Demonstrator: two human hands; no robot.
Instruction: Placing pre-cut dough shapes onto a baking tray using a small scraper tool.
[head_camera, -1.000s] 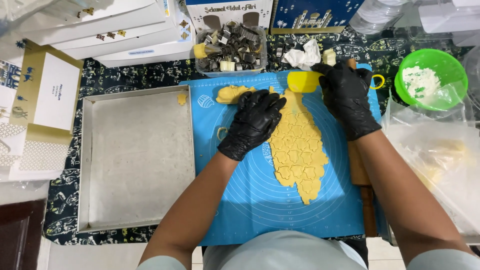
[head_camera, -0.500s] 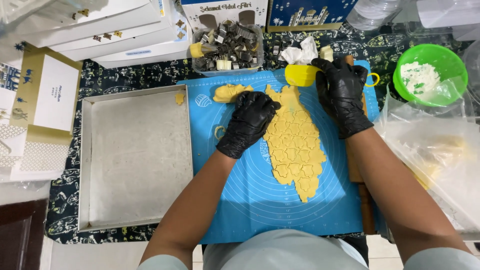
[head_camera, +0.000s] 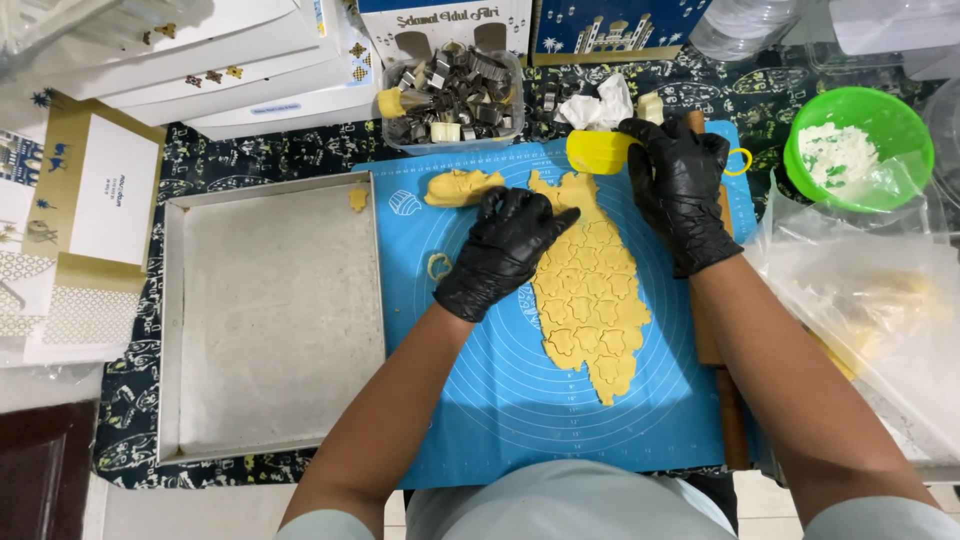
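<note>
Two black-gloved hands are at work. My left hand (head_camera: 505, 250) rests flat and open, its fingers pressing the upper left edge of the flat yellow sheet of rolled dough (head_camera: 590, 295) on the blue silicone mat (head_camera: 500, 400). My right hand (head_camera: 680, 195) closes around a yellow plastic scoop (head_camera: 598, 152), just above the dough sheet.

We find the most open room on the bare lower part of the blue silicone baking mat (head_camera: 500, 400) and across the shallow grey metal baking tray (head_camera: 270, 320), which holds only one small dough cut-out (head_camera: 358, 199) in its far corner. Toward the far edge, the clear plastic tub of metal cutters (head_camera: 450, 95) and stacked white boxes (head_camera: 190, 60) block the way. To the right, the brown wooden rolling pin (head_camera: 722, 380), green bowl of flour (head_camera: 858, 148) and clear plastic bag (head_camera: 870, 300) crowd the bench.
</note>
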